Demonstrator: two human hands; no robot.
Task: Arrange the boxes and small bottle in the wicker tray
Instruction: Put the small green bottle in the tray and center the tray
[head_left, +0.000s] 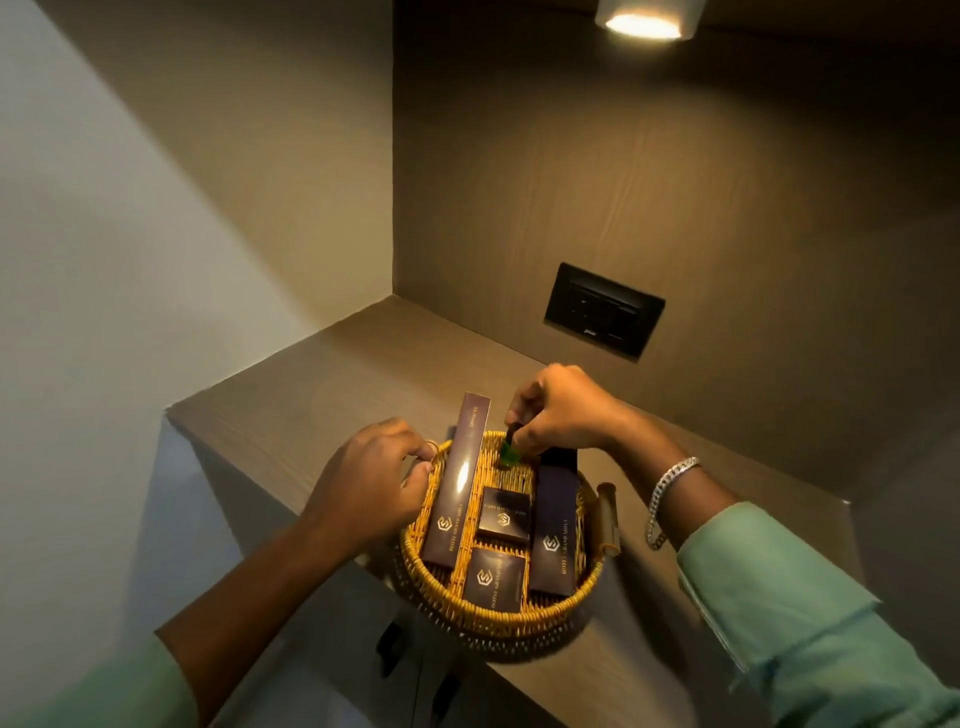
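A round wicker tray (511, 623) sits on a wooden shelf. Inside lie a long brown box (458, 480) on the left, its far end sticking out over the rim, and a long dark box (555, 530) on the right. Between them are two small square boxes, one further back (504, 515) and one nearer (493, 579). My right hand (558, 410) pinches a small green bottle (509, 451) with a dark cap, upright at the tray's far side. My left hand (371, 480) grips the tray's left rim and handle.
The wooden shelf (322, 384) ends at a front edge close to the tray. A black socket plate (603, 310) is on the back wall. A wooden tray handle (608, 519) sticks out on the right. A lamp (644, 23) shines above.
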